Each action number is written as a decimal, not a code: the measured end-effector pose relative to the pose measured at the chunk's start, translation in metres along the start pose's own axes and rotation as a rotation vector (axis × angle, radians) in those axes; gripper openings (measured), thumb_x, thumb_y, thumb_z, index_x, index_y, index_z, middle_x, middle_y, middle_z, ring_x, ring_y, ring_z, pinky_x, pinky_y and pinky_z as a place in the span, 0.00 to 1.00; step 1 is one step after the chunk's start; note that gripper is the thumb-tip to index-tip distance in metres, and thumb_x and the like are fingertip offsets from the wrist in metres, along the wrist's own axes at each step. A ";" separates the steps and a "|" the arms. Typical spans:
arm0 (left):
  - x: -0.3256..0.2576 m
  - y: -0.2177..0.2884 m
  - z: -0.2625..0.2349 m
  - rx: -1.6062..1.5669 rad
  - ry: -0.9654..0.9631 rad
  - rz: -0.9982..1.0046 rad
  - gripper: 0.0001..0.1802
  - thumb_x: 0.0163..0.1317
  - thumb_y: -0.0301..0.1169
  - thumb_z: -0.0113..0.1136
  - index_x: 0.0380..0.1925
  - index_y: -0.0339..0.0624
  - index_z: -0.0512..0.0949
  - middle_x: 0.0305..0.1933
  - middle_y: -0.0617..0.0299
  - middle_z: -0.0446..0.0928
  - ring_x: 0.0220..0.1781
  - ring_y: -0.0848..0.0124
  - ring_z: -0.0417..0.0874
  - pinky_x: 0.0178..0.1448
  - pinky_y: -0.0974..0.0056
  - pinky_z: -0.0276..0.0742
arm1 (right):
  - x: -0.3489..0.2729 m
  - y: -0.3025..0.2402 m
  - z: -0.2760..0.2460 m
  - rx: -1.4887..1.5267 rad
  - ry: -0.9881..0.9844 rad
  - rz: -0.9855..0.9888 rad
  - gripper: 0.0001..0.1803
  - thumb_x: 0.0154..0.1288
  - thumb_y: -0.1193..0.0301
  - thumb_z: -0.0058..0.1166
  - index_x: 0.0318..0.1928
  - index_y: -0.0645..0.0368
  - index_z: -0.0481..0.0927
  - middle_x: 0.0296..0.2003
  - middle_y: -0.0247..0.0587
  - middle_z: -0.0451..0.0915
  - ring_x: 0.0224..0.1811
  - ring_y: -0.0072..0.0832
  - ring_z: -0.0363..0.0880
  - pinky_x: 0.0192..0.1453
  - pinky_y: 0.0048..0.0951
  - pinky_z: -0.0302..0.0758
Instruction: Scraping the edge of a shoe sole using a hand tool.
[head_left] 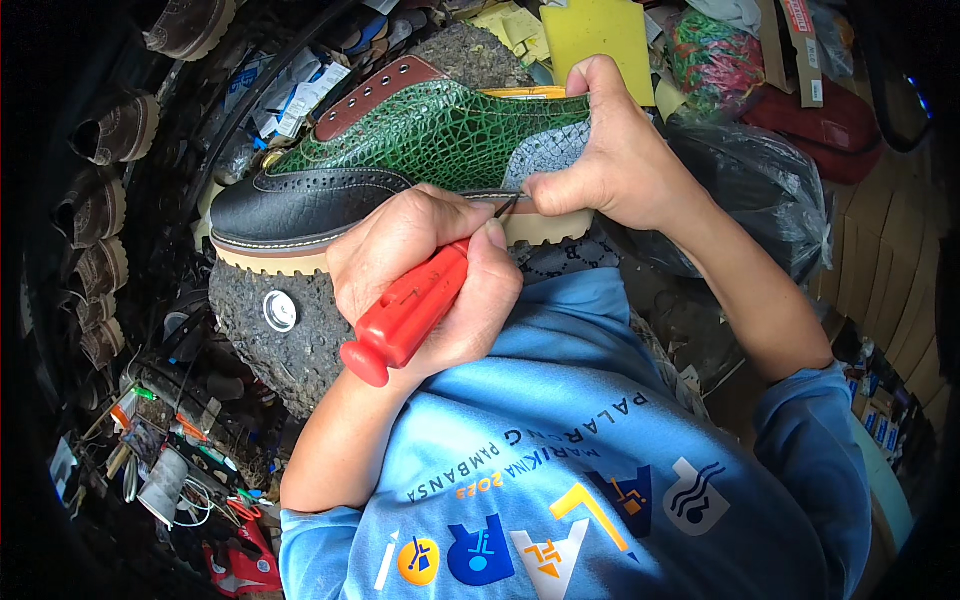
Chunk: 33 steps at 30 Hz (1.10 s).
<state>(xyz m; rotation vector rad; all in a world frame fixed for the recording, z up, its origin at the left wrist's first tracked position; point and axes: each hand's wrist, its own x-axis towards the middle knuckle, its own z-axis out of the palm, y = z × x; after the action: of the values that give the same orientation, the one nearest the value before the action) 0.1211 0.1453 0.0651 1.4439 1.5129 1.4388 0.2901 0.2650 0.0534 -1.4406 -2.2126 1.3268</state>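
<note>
Shoe [400, 150] lies on its side across a rough dark work block [300, 340], toe toward the block's left edge, cream sole [270, 258] facing the person. Upper is black at the toe, green scaled leather mid, grey at the heel.

Left hand [420, 270] is fisted tight round a red-handled awl [405, 315], thin metal tip [507, 205] at the seam just above the sole.

Right hand [610, 150] wraps the heel end, thumb and forefinger pinched right beside the tip; looks like bracing the shoe and steadying the point.

Round metal disc [280, 310] sits on the block below the toe. More shoes [110, 130] lined up far left. Yellow foam sheet [595, 35] and a black plastic bag [750, 190] behind.
</note>
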 end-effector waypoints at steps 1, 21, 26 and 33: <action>0.001 -0.001 0.000 -0.001 0.001 0.001 0.03 0.53 0.19 0.60 0.27 0.30 0.75 0.27 0.50 0.80 0.29 0.69 0.80 0.37 0.66 0.76 | 0.000 -0.001 0.000 0.017 -0.007 0.015 0.42 0.35 0.66 0.70 0.51 0.64 0.59 0.38 0.49 0.74 0.42 0.31 0.74 0.49 0.30 0.74; -0.013 -0.010 -0.006 -0.224 0.112 -0.059 0.06 0.53 0.19 0.60 0.31 0.33 0.74 0.28 0.49 0.80 0.25 0.68 0.79 0.32 0.65 0.76 | -0.004 0.012 -0.011 0.173 -0.111 -0.124 0.48 0.37 0.67 0.66 0.60 0.58 0.53 0.46 0.48 0.68 0.53 0.35 0.68 0.59 0.32 0.65; -0.007 -0.006 -0.007 -0.089 0.023 -0.005 0.05 0.51 0.18 0.61 0.28 0.32 0.74 0.26 0.51 0.80 0.24 0.68 0.80 0.32 0.66 0.77 | -0.003 0.013 -0.010 0.149 -0.083 -0.152 0.50 0.35 0.67 0.67 0.61 0.58 0.52 0.47 0.49 0.67 0.53 0.37 0.68 0.59 0.33 0.65; 0.000 -0.005 -0.004 0.020 -0.011 0.068 0.06 0.50 0.18 0.63 0.28 0.32 0.76 0.26 0.54 0.81 0.23 0.69 0.81 0.33 0.66 0.78 | -0.002 0.012 -0.011 0.165 -0.109 -0.128 0.50 0.36 0.65 0.66 0.60 0.60 0.53 0.47 0.49 0.67 0.52 0.36 0.69 0.58 0.32 0.66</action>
<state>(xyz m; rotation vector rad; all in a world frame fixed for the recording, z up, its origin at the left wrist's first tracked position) 0.1158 0.1446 0.0611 1.5260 1.4882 1.4569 0.3053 0.2708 0.0508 -1.1757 -2.1610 1.5351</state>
